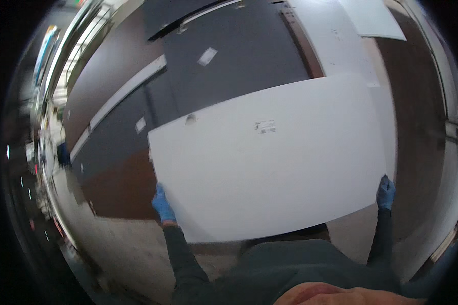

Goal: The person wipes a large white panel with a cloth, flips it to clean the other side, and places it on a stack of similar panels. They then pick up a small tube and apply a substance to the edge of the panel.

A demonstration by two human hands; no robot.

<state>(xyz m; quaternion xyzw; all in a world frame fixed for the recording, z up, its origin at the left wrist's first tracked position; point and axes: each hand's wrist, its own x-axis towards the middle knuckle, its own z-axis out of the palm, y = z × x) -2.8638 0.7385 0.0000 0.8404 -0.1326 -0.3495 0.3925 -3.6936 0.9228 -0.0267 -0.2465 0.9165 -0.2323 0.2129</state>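
A large white rectangular panel (269, 173) stretches across the view in front of my body. My left hand (163, 204), in a blue glove, grips its left edge near the lower corner. On the opposite side my right hand (385, 193), gloved the same way, is closed on the right edge. Printed with dark marks, a small label (264, 126) sits on the panel's upper middle. A round notch or spot (190, 120) shows at its top edge. The fingers behind the panel are hidden.
Beyond the white panel lie dark grey panels (239, 56) with small white labels (207, 56). A reddish-brown panel (124, 188) is to the left. More white boards (336, 40) lie at the far right, beside a brown surface (420, 127). Blurred shelving fills the left rim.
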